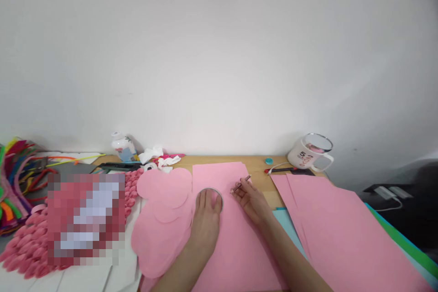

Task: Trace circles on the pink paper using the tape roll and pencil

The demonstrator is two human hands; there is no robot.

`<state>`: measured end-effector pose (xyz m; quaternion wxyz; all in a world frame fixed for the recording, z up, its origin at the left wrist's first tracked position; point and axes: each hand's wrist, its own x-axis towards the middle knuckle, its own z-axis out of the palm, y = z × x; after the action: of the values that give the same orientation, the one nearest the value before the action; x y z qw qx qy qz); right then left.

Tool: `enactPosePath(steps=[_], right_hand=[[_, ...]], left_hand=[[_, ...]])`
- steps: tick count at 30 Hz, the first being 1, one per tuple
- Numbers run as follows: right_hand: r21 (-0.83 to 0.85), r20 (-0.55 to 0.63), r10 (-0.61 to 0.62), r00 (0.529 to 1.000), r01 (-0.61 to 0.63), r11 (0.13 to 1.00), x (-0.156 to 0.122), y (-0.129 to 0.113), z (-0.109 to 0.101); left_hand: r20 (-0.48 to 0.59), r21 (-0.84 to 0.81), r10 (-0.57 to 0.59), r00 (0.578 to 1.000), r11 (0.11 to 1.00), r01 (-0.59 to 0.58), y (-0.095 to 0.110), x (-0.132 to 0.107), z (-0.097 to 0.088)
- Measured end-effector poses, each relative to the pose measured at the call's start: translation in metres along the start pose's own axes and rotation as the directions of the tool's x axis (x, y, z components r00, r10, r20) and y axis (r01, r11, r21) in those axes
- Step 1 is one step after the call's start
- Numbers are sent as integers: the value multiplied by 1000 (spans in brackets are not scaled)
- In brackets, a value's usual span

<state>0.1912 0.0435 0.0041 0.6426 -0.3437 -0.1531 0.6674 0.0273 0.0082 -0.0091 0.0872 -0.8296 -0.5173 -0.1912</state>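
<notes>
My left hand (208, 219) lies with its fingers flat on a round disc with a grey rim (222, 200), pressing it onto a large pink sheet (226, 255). Pink shows inside the rim; most of the disc is hidden under the fingers. To its right, my right hand (251, 198) is closed around a thin dark pencil (247, 179), held tilted just above the sheet. The pencil's lower end is near the fingertips and apart from the disc. Left of my left hand, cut pink paper circles (159, 242) overlap in a pile.
More pink sheets (342, 223) lie on the right, over blue and green ones. A white mug (306, 153) and a small teal lid (268, 161) stand near the wall. On the left are a white bottle (123, 147), colourful pipe cleaners (15, 187) and a pink petalled piece (27, 248), partly blurred.
</notes>
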Motion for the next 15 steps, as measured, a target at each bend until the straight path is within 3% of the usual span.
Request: enactPosePath(steps=[8, 11, 15], right_hand=[[-169, -162, -206, 965, 179, 969, 15, 16, 20], [-296, -125, -276, 953, 230, 927, 27, 21, 33], [-428, 13, -269, 963, 248, 869, 38, 29, 47]], left_hand=[[-11, -21, 21, 1000, 1000, -21, -1, 2, 1], [-1, 2, 24, 1000, 1000, -24, 0, 2, -5], [6, 22, 49, 999, 999, -49, 1, 3, -10]])
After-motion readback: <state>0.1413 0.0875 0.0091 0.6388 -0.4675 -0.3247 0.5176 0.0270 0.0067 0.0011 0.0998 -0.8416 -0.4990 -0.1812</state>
